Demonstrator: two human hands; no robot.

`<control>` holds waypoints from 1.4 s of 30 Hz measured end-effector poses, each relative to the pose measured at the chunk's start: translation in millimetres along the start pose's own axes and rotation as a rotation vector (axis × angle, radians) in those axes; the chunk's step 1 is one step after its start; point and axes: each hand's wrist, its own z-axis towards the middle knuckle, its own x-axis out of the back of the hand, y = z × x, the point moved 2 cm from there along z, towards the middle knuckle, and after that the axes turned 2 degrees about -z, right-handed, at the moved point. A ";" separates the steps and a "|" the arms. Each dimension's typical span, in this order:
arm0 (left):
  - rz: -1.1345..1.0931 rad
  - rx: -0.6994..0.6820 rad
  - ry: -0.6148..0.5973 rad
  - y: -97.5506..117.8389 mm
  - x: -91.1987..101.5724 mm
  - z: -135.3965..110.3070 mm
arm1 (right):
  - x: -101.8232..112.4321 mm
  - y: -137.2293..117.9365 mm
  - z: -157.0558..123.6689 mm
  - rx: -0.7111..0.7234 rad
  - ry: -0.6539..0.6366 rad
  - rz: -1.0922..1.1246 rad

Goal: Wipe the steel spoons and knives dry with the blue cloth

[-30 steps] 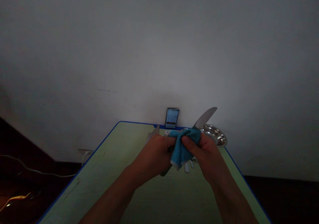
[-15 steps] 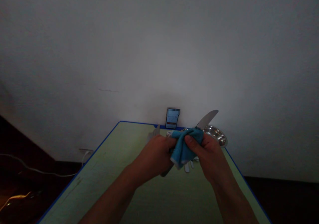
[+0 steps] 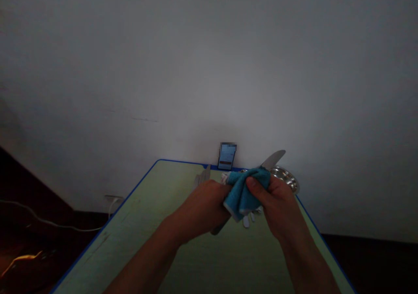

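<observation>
Left hand (image 3: 199, 209): grip clamped on a kitchen knife (image 3: 273, 160), blade angled up and away.
Right hand (image 3: 277, 207): grip clamped on a blue cloth (image 3: 243, 194), folded around the knife.
Knife: held above a green tabletop (image 3: 130, 241), near a steel dish (image 3: 285, 176).
Far edge: a phone (image 3: 227, 158) stands against the wall.

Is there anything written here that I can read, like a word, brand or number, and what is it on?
Nothing can be read.
The small blue screen propped at the back of the table shows marks too blurred to read.
The knife, metal dish and blue cloth show no readable text.
</observation>
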 end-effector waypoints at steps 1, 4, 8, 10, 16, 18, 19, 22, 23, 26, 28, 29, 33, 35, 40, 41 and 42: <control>0.000 -0.001 0.002 -0.1 0.2 -0.2 | -0.2 0.1 0.1 0.001 0.001 -0.001; 0.004 0.003 0.001 0.2 0.3 -0.2 | -0.6 0.6 0.3 -0.003 0.000 -0.003; 0.002 0.000 -0.002 0.9 0.3 -0.2 | -0.3 1.2 0.0 -0.011 -0.010 0.007; 0.000 -0.006 -0.005 1.0 0.6 -0.5 | 0.3 1.3 -0.3 -0.006 -0.011 0.008; -0.013 -0.025 -0.012 -0.7 1.4 -1.7 | 0.2 -0.3 0.1 0.013 -0.035 0.028; -0.008 -0.015 -0.022 -1.7 1.0 -1.9 | 0.1 -1.0 0.4 0.015 -0.036 0.025; -0.005 -0.010 -0.024 -2.1 0.8 -1.9 | 0.2 -1.4 0.4 0.016 -0.034 0.025; -0.003 -0.012 -0.022 -2.5 0.4 -2.3 | 0.7 -3.2 0.0 0.025 -0.001 0.027; -0.004 -0.017 -0.025 -2.5 0.2 -2.5 | 0.8 -4.0 -0.2 0.028 0.013 0.027; -0.010 -0.031 -0.038 -2.7 -0.3 -3.4 | 0.7 -6.5 -1.0 0.032 0.044 0.035; -0.018 -0.037 -0.042 -3.1 -0.6 -3.9 | 0.7 -7.9 -1.4 0.030 0.053 0.042; -0.022 -0.040 -0.046 -3.2 -0.8 -4.2 | 0.8 -8.3 -1.6 0.028 0.055 0.046; -0.018 -0.040 -0.081 -2.7 -1.3 -5.4 | 2.6 -9.1 -1.9 0.021 0.066 0.070; -0.012 -0.048 -0.089 -1.9 -1.4 -6.1 | 3.9 -9.3 -2.0 0.025 0.082 0.081; 0.007 -0.075 -0.085 -2.3 -2.7 -7.8 | 5.9 -10.0 -2.3 0.021 0.114 0.090; 0.013 -0.074 -0.089 -2.9 -3.1 -8.0 | 6.3 -10.3 -2.2 0.023 0.121 0.095; 0.018 -0.072 -0.093 -3.5 -3.2 -8.1 | 6.5 -10.5 -2.2 0.022 0.127 0.098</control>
